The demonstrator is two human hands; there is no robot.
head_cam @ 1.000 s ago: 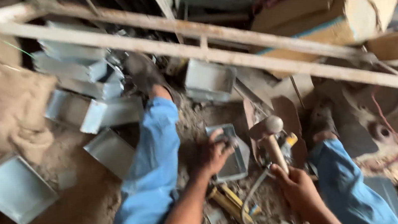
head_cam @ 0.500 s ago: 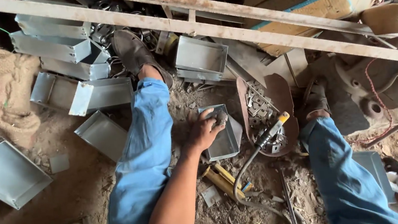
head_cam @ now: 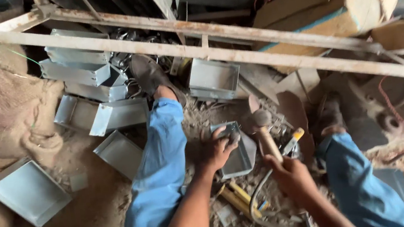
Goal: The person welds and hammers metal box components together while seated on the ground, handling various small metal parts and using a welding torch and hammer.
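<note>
A small grey sheet-metal box (head_cam: pixel 237 150) lies on the dusty ground between the person's blue-trousered legs (head_cam: pixel 160 170). The left hand (head_cam: pixel 217 150) grips its near edge, fingers curled over the rim and the thumb pressing the side. Just to the right, the right hand (head_cam: pixel 291 174) is closed in a fist round the wooden handle of a hammer (head_cam: pixel 265 134), whose head stands raised just beside the box's far corner. A yellow-handled tool (head_cam: pixel 291 141) lies close by, and yellow-handled pliers (head_cam: pixel 238 199) rest near the left wrist. More metal trays (head_cam: pixel 26 191) are scattered to the left, under a rusty white bar (head_cam: pixel 204 51).
</note>
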